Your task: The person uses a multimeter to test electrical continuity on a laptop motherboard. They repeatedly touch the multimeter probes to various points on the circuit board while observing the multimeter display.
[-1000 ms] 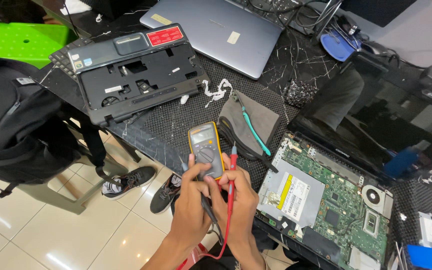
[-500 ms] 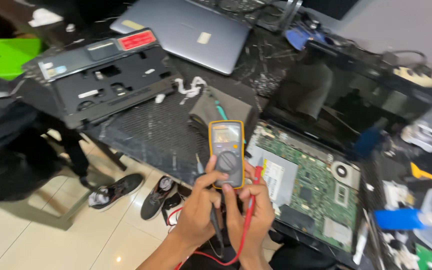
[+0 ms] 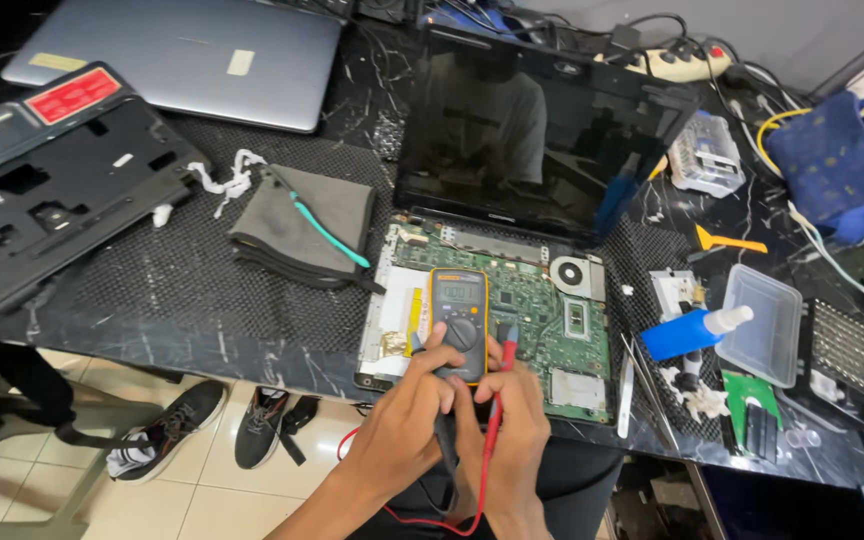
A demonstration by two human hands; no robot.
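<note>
At lower centre of the frame, the left hand (image 3: 407, 425) is gripping the multimeter (image 3: 459, 322), a yellow-edged grey handheld unit, with the thumb lying on its rotary dial; the grip is closed around the lower body of the instrument. The multimeter is standing with its long axis running nearly vertically in the frame, display end pointing toward the upper edge and toward the dark laptop screen (image 3: 542, 130), cable end pointing down toward the person. It is being held just above the exposed green motherboard (image 3: 532, 320) of the opened laptop. The right hand (image 3: 512, 440), just right of the left and touching it, is pinching the red probe (image 3: 500, 385); its grip is narrow, closed on the probe shaft, which is pointing upward and slightly right, its tip beside the lower right corner of the multimeter. A red lead (image 3: 422, 520) is looping below the hands. On the counter (image 3: 202, 300), a folded grey cloth (image 3: 302, 225) is lying left of the motherboard, a black bottom cover (image 3: 52, 190) is occupying the left side, and a blue bottle (image 3: 692, 330) is lying at the right.
</note>
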